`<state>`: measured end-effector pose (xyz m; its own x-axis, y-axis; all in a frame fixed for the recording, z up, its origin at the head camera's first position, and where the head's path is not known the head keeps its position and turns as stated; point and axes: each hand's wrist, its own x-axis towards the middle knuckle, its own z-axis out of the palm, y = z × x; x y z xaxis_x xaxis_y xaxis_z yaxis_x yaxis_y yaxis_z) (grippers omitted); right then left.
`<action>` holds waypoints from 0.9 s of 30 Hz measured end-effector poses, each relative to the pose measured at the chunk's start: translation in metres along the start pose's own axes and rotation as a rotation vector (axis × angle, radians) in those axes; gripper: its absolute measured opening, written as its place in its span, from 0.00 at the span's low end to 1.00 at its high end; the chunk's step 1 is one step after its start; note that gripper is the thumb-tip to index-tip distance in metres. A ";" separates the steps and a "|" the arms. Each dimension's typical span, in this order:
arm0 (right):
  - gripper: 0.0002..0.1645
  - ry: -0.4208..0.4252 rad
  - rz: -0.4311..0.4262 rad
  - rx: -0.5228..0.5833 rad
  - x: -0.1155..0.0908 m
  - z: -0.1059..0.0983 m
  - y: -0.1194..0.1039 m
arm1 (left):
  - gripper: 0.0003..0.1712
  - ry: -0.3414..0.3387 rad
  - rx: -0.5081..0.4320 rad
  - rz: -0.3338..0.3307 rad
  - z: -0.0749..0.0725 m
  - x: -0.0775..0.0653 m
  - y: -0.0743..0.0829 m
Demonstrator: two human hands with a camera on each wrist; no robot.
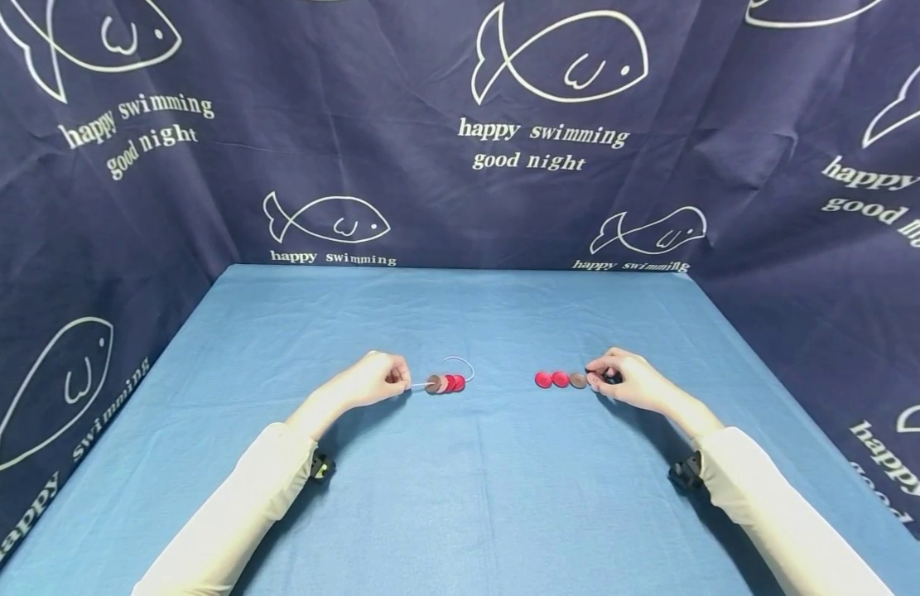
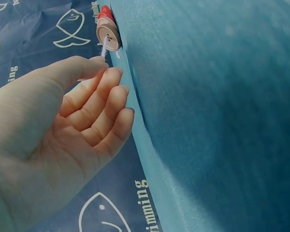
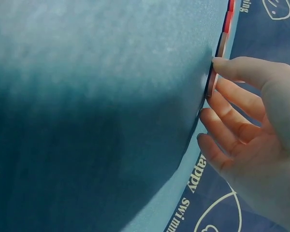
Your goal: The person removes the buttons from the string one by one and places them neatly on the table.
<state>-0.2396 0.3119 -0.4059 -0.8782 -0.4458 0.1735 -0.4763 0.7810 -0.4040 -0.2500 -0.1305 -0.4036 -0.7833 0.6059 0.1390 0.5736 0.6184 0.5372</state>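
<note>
My left hand pinches the end of a white string between thumb and fingertips. On this string sit several threaded buttons: a brown button nearest the hand, then a pink one and red ones. Beyond them the string's free end curves back over the cloth. My right hand has thumb and fingertips at the edges of a pink button, which ends a row of loose buttons. To its left lie a brown button and two red buttons.
Blue cloth covers the table under both hands. Dark blue curtains with white fish drawings hang behind it and at both sides. A small dark wrist device is on the right arm, another on the left.
</note>
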 end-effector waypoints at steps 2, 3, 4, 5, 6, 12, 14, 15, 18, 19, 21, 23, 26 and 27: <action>0.15 0.000 -0.001 -0.003 0.000 0.000 0.000 | 0.04 0.000 -0.001 0.002 0.000 0.000 0.000; 0.15 0.002 -0.001 -0.003 0.000 -0.001 0.001 | 0.04 0.000 -0.001 0.002 0.000 0.000 0.000; 0.15 0.005 0.000 -0.004 0.000 -0.001 0.001 | 0.04 -0.001 0.000 0.002 0.000 0.000 0.000; 0.15 0.008 -0.003 -0.007 0.000 -0.001 0.000 | 0.04 -0.001 -0.001 0.002 0.000 0.000 0.000; 0.15 0.013 -0.006 -0.012 0.000 -0.002 0.000 | 0.04 -0.001 -0.001 0.002 0.000 0.001 -0.001; 0.16 0.045 -0.053 -0.034 0.004 -0.003 -0.002 | 0.04 0.003 0.003 0.002 -0.001 0.001 -0.001; 0.16 0.064 -0.071 -0.041 0.006 -0.003 -0.003 | 0.04 0.005 0.004 0.003 -0.002 0.001 0.000; 0.17 0.074 -0.079 -0.044 0.007 -0.003 -0.003 | 0.04 0.006 0.003 0.003 -0.002 0.001 0.000; 0.17 0.104 -0.104 -0.049 0.010 -0.002 -0.005 | 0.04 0.006 0.002 0.002 -0.002 0.000 0.001; 0.18 0.110 -0.110 -0.048 0.011 -0.002 -0.005 | 0.04 0.005 0.002 0.001 -0.002 0.000 0.001; 0.19 0.111 -0.117 -0.036 0.013 -0.002 -0.007 | 0.04 0.005 0.002 0.001 -0.002 0.000 0.001; 0.19 0.105 -0.118 -0.019 0.015 -0.002 -0.010 | 0.04 0.007 0.004 0.003 -0.001 0.000 0.000; 0.20 0.102 -0.117 0.008 0.018 -0.002 -0.015 | 0.04 0.012 0.009 0.007 0.000 0.001 -0.001; 0.20 0.104 -0.115 0.015 0.019 -0.001 -0.017 | 0.04 0.014 0.010 0.009 0.000 0.001 -0.001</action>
<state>-0.2486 0.2908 -0.3947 -0.8178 -0.4837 0.3117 -0.5743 0.7204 -0.3889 -0.2510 -0.1307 -0.4039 -0.7812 0.6045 0.1557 0.5832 0.6179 0.5273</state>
